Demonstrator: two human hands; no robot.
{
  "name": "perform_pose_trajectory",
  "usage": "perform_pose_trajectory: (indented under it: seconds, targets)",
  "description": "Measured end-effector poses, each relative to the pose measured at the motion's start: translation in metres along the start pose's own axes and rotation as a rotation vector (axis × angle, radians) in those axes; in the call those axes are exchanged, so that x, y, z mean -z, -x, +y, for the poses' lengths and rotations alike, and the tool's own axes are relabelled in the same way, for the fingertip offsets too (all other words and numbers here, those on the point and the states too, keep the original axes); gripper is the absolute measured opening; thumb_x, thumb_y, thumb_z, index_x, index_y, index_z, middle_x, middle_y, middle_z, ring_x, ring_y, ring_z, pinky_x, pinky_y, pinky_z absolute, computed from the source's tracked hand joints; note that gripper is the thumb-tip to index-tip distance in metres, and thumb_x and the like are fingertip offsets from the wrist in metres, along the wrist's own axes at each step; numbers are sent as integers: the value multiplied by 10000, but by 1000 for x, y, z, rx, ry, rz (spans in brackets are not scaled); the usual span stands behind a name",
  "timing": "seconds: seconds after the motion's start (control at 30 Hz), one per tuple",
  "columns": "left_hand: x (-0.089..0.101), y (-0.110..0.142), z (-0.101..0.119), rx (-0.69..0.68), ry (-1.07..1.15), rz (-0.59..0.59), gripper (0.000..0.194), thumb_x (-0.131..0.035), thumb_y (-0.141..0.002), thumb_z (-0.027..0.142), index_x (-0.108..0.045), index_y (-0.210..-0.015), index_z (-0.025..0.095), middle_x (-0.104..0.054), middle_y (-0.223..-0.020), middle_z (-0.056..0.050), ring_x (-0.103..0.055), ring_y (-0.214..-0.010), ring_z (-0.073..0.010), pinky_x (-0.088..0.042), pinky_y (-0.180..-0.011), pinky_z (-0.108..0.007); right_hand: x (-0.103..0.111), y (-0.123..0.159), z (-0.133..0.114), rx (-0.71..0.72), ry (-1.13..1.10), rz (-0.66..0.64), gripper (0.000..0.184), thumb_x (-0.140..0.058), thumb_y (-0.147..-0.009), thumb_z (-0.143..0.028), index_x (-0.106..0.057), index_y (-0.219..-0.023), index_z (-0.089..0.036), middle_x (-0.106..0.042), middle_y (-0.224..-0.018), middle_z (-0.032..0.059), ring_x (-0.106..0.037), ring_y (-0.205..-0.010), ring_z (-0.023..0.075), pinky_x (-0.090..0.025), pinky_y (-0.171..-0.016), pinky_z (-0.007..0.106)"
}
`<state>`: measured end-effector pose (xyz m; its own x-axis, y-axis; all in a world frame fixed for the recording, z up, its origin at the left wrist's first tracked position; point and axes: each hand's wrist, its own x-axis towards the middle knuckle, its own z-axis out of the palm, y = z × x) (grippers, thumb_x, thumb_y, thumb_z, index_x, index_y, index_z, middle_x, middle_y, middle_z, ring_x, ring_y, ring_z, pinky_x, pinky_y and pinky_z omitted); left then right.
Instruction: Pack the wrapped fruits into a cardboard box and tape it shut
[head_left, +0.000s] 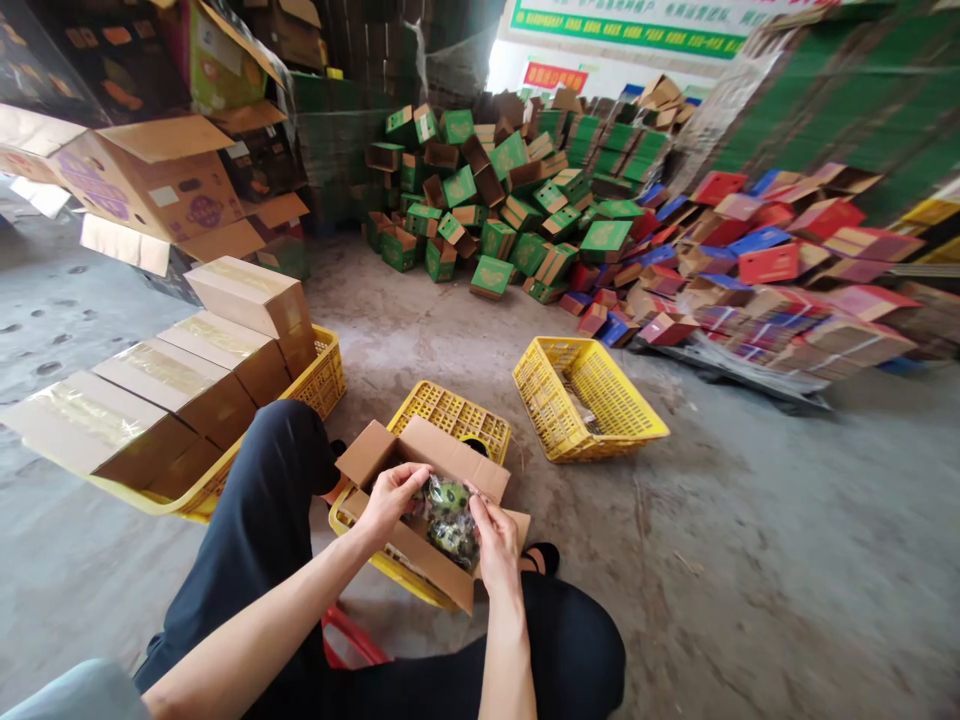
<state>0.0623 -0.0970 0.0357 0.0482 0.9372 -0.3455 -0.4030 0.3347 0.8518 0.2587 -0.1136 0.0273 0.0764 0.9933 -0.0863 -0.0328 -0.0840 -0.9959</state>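
An open cardboard box point(442, 450) rests on an upturned yellow plastic crate point(454, 412) between my knees. Inside it lies a clear plastic bag of green fruit point(448, 520). My left hand point(390, 495) grips the bag's left side at the box's edge. My right hand point(495, 540) pinches the bag's right side. Both hands are closed on the plastic. The box flaps stand open around them.
A second yellow crate point(585, 400) lies tilted on the concrete floor to the right. Taped brown boxes point(187, 370) sit in a yellow crate at left. Heaps of green boxes point(510, 190) and red and blue boxes point(757, 260) fill the back.
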Motion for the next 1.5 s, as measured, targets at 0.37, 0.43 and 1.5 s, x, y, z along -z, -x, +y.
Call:
perform_pose_trajectory:
  seconds: [0.37, 0.43, 1.5]
  targets:
    - [-6, 10, -2, 46, -47, -280, 583, -857, -723, 581, -763, -1073, 124, -747, -984, -105, -685, -810, -193, -531, -684, -256, 2, 1, 0, -47, -26, 40, 478, -756, -820, -564, -798, -1155, -226, -779, -1186, 92, -680, -1194, 337, -547, -1027, 436]
    - [-5, 9, -1, 20, -52, -247, 562, -857, -715, 593, -774, -998, 114, -748, -945, -103, -676, -776, -184, -524, -690, -256, 1, 0, 2, -54, -53, 60, 521, -776, -796, -570, -785, -1183, -222, -766, -1216, 102, -671, -1211, 348, -555, -1019, 454]
    - [-2, 6, -6, 410, 323, -194, 603, -926, -688, 322, -624, -1183, 159, -740, -1051, -134, -744, -985, -270, -565, -921, -395, 5, 1, 2, 182, -53, 104, 82, -735, -777, -316, -737, -754, -237, -687, -1294, 69, -601, -1254, 300, -470, -1049, 428]
